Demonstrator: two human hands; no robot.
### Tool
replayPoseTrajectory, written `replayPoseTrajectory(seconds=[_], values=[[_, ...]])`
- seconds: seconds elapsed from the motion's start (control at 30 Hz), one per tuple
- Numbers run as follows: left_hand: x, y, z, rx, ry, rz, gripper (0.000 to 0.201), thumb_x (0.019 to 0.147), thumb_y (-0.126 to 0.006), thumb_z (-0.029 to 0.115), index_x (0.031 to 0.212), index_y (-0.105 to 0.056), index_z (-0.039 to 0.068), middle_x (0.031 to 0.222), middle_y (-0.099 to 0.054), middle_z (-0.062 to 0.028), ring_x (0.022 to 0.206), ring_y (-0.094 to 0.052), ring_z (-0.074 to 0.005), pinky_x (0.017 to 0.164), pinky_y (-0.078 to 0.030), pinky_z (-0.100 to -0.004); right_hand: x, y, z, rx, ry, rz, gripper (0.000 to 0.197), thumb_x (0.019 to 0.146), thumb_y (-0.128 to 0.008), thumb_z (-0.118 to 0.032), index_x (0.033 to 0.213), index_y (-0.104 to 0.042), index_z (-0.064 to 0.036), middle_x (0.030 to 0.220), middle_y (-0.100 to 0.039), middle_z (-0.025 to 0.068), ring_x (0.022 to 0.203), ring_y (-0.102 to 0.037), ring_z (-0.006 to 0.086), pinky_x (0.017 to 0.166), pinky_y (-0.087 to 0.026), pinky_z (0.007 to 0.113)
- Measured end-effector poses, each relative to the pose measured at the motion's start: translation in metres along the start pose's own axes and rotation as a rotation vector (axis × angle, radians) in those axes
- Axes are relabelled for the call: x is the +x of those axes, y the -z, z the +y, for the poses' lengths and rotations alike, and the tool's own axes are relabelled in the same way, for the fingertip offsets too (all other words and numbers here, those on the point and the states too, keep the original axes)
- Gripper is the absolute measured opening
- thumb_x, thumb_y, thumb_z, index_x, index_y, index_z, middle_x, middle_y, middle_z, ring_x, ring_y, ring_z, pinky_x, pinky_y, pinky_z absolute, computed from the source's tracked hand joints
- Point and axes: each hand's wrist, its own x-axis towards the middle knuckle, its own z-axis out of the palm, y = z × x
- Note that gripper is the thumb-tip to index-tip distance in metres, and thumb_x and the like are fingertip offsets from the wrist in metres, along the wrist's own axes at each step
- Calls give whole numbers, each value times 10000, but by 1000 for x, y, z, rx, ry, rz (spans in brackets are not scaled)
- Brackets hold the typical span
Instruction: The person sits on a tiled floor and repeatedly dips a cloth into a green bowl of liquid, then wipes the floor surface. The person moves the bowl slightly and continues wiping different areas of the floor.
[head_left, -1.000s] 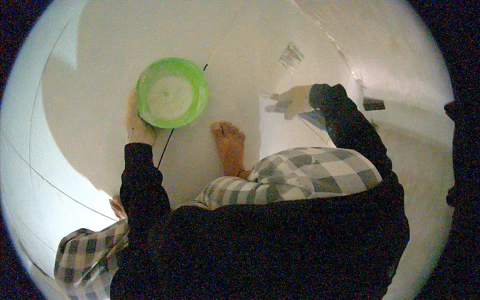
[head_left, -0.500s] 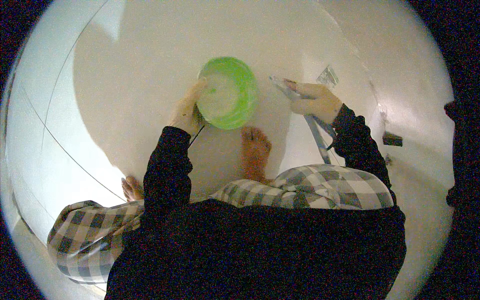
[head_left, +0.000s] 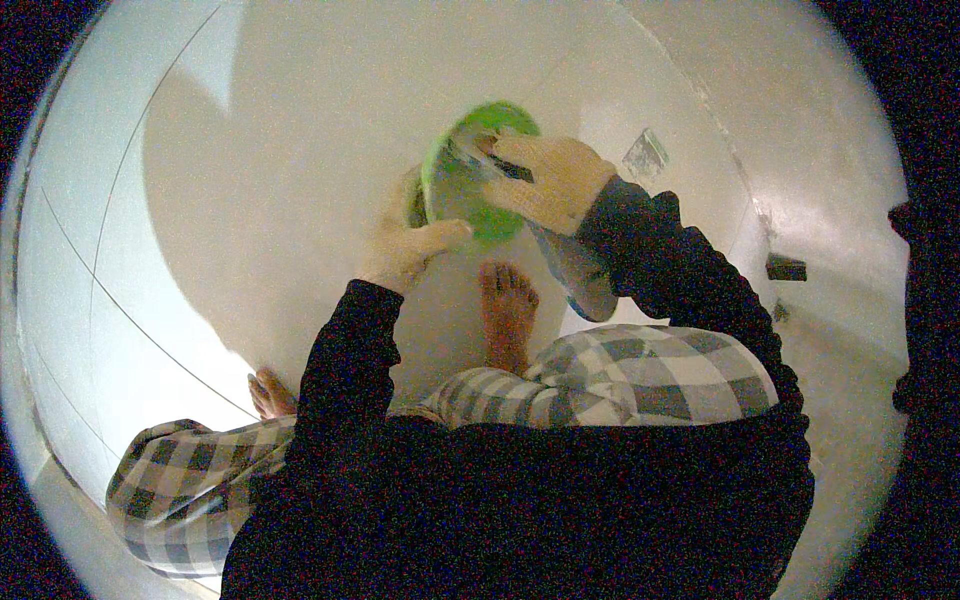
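My left hand (head_left: 400, 235) is closed on the near left side of a round green bowl (head_left: 495, 222), its thumb lying over the rim. The bowl is tilted, and a pale greyish area shows inside it. In my right hand (head_left: 555, 185) is a long grey tool (head_left: 585, 285), gripped at its middle. Its broad rounded end hangs below the hand, and its narrow pale end reaches into the bowl. Something small and dark shows at the right fingers. The fingers partly hide the tool, so its exact kind is unclear.
A bare foot (head_left: 510, 310) stands below the bowl, another (head_left: 272, 392) at the left. My knees in checked trousers (head_left: 660, 375) are bent close beneath my hands. A small square patch (head_left: 647, 153) and a dark rectangular piece (head_left: 786, 268) lie to the right, beside the wall (head_left: 830, 180).
My right hand has moved left with the grey tool, from apart to inside the bowl. The bowl has shifted slightly right and tilted, and the left thumb now lies over its near rim.
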Motion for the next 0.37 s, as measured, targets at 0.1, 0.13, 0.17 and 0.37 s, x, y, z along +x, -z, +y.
replayPoseTrajectory(seconds=[0.1,0.13,0.17,0.37], values=[[-5,-5,1,22,47,1,895,667,-820,121,1420,-348,14,1331,-513,-132,1244,-501,-258,1038,-426,-383,2,-6,3,-40,1,-25,473,842,-558,-479,1159,-639,-138,1001,-688,183,897,-660,397,778,-533,479],[-8,-6,1,47,54,14,915,656,-828,125,1423,-341,13,1326,-513,-132,1249,-496,-260,1047,-416,-384,2,-8,6,-39,-3,-50,469,840,-565,-475,1158,-644,-139,992,-693,176,891,-666,391,775,-537,470],[-10,-8,1,118,15,34,935,646,-834,126,1427,-331,14,1325,-511,-132,1254,-491,-262,1053,-412,-387,3,-8,12,75,31,-121,467,843,-571,-470,1163,-646,-139,983,-698,171,887,-673,373,776,-539,461],[-11,6,9,-197,-115,-3,1029,644,-868,184,1465,-263,43,1419,-425,-131,1310,-445,-276,1094,-377,-418,27,-24,72,715,-390,-557,408,898,-591,-434,1160,-666,-130,1044,-700,130,887,-676,251,827,-526,376]])
